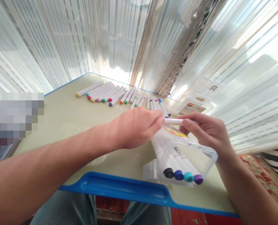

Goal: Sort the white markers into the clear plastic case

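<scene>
Between my two hands is a white marker (174,121), lying roughly level. My left hand (139,126) is closed around its left end, hiding the tip. At the other end, my right hand (206,126) pinches the barrel between thumb and fingers. Just below them sits a clear plastic marker case (213,156) with a handle. Inside it lie several white markers, their black cap (169,172), blue cap (178,175), turquoise cap (188,177) and purple cap (198,179) facing me.
Several white markers (115,95) with coloured ends lie in a row along the table's far side. A clear lid with labels (192,106) stands at the back right. The pale table (66,125) has a blue front tray (125,187). Striped curtains (110,37) hang behind it.
</scene>
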`<state>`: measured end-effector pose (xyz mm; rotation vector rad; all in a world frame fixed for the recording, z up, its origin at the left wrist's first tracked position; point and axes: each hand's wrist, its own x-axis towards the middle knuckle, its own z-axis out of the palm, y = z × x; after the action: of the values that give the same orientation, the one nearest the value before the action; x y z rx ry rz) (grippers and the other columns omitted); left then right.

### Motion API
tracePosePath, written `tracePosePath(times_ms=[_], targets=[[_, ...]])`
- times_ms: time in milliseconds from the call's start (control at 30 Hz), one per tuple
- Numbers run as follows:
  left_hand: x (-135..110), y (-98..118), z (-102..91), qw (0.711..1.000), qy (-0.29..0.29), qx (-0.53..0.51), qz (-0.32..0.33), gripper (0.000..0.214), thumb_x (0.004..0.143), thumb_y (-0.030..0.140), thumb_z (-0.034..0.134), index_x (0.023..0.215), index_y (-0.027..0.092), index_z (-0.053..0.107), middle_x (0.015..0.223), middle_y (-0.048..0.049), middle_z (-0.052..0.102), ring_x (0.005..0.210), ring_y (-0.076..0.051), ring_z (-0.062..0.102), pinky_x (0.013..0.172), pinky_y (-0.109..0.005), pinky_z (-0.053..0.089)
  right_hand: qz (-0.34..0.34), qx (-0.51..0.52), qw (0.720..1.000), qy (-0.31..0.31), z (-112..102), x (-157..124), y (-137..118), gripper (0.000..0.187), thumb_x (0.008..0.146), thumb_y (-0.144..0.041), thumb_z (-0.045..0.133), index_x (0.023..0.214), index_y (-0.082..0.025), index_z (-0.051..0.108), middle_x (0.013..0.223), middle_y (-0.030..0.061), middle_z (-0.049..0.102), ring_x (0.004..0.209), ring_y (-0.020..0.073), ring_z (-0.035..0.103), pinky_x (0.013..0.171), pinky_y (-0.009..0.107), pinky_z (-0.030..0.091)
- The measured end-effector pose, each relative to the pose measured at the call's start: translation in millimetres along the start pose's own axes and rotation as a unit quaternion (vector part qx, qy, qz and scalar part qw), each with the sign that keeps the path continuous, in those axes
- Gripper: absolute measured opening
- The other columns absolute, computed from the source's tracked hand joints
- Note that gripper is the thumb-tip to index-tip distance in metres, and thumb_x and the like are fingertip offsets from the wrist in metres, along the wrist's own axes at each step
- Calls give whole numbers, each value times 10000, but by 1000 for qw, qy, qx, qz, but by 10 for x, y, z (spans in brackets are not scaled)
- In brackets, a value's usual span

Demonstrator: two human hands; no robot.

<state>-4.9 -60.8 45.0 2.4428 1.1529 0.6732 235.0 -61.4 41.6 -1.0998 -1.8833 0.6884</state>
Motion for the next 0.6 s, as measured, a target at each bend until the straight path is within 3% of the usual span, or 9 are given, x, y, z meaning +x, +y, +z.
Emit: tracePosePath(times_ms=[600], targets=[[1, -21, 21, 1000, 14, -3, 8, 327, 1028, 313, 365, 848, 176, 601, 702, -20, 614, 617, -139, 536, 620, -298, 363, 1, 7, 1000, 1, 6, -5, -5, 125, 936, -302, 706, 941, -211, 791, 634, -6, 671, 517, 96, 590, 475, 209, 479]])
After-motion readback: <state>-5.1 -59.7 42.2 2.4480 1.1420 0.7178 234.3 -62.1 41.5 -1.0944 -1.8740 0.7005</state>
